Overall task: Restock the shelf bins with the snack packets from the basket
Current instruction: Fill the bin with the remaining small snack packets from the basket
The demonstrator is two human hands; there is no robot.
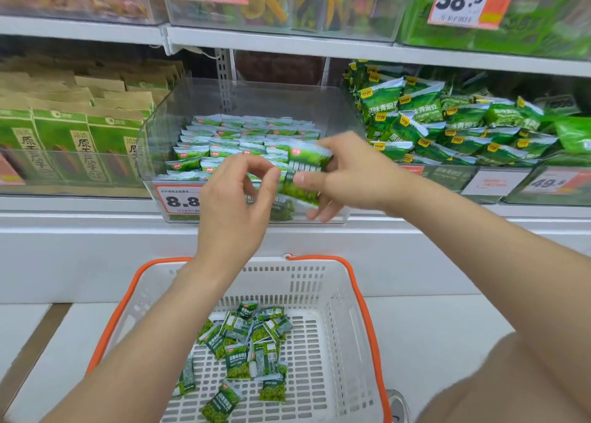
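A clear plastic shelf bin (153, 154) holds neat rows of small green snack packets (243, 135). In front of the bin my right hand (348, 173) grips a stack of green packets (303, 173) between thumb and fingers. My left hand (236, 199) hovers just left of that stack, its fingers curled with the fingertips close to the packets' edge; I cannot tell whether they touch. Below, a white basket (339, 294) with an orange rim holds several loose green packets (246, 349) on its floor.
Bags of green peas (447, 125) fill the bin to the right. Brown and green paper bags (73, 128) stand in the bin to the left. Price tags (179, 199) hang on the bin fronts. Another shelf (287, 42) with bins runs overhead.
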